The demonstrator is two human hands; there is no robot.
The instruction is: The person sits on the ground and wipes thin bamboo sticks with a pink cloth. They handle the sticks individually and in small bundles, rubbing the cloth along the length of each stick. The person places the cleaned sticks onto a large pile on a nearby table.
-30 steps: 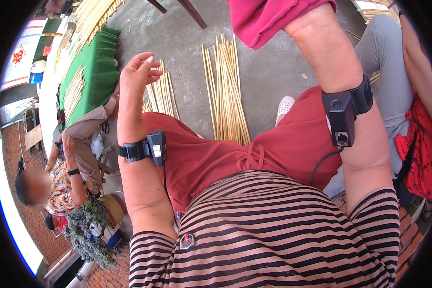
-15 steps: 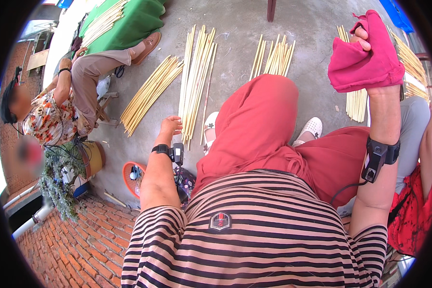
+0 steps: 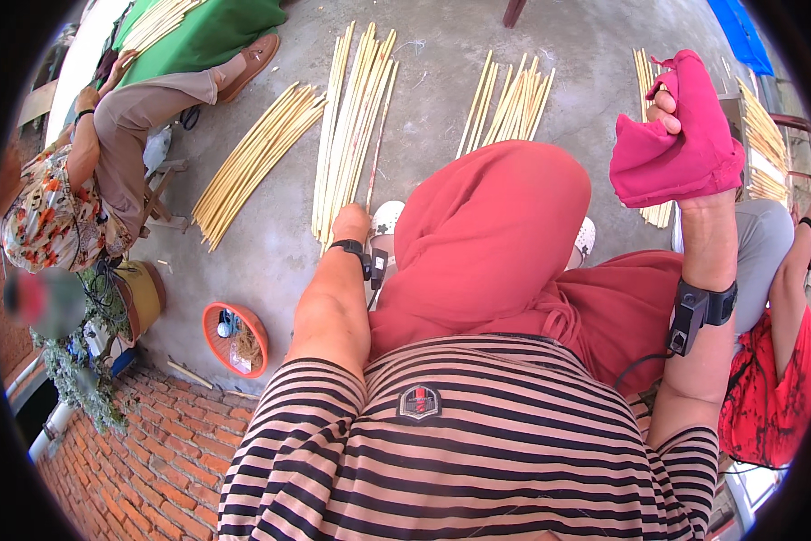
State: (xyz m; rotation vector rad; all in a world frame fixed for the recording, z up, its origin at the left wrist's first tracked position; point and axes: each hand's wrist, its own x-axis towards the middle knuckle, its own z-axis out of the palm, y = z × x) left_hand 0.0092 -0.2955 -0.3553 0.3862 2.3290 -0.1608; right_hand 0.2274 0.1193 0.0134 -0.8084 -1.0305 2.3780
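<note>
The left hand [image 3: 351,222], its grip hidden, is at the near end of the yellow stick bundle [image 3: 358,113], long axis toward 12 o'clock on the floor [image 3: 595,54]; the right hand [image 3: 664,112], well apart, clasps magenta cloth [image 3: 703,149].

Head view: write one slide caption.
Right hand holding a magenta cloth, left hand near long, thin, yellowish sticks on the grey floor.

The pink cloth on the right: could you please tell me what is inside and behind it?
The pink cloth wraps the right hand; some fingers show, the palm is covered. Behind, sticks show above and below; their middle is hidden.
</note>
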